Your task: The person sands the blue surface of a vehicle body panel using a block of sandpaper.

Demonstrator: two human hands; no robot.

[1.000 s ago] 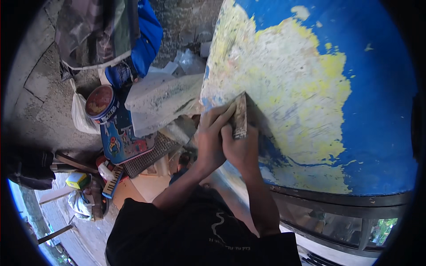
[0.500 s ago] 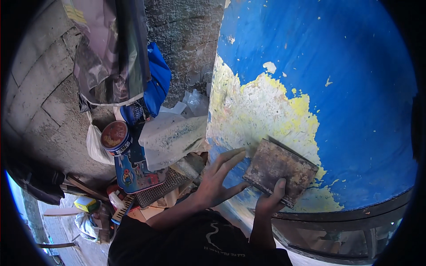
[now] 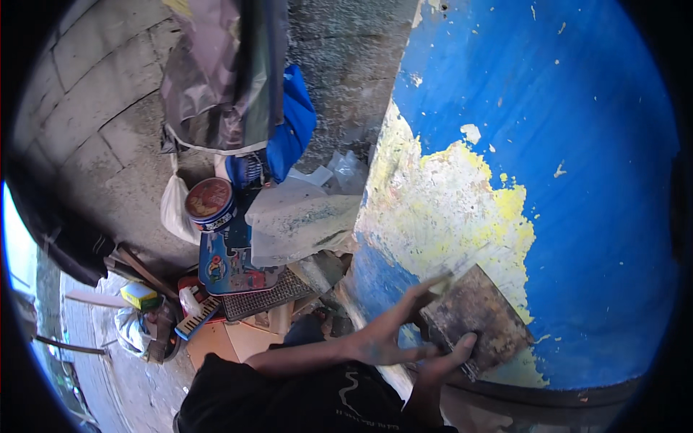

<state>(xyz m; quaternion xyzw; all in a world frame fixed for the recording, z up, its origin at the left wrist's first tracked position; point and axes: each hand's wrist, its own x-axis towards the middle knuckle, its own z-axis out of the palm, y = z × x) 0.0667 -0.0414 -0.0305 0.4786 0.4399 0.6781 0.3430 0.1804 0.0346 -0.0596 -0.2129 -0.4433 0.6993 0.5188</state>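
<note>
My right hand grips a square, brown-stained plate by its near edge, the thumb lying on top. The plate is tilted in front of the blue panel. My left hand reaches to the plate's left side, fingers curved round and thumb beneath. A thin, pale, smeared shape extends from its fingertips; its kind cannot be made out. Behind the plate, the curved blue panel carries a large bare patch of whitish and yellow with ragged edges.
At left stand a round tin with a reddish lid, a blue printed tray and a toy keyboard. A translucent sheet lies beside them. Plastic bags hang by a block wall. A dark rim edges the panel below.
My view has shifted, so the surroundings sit farther right. The plate has turned and moved lower against the patch. My left hand has come closer to the plate, its fingertips blurred.
</note>
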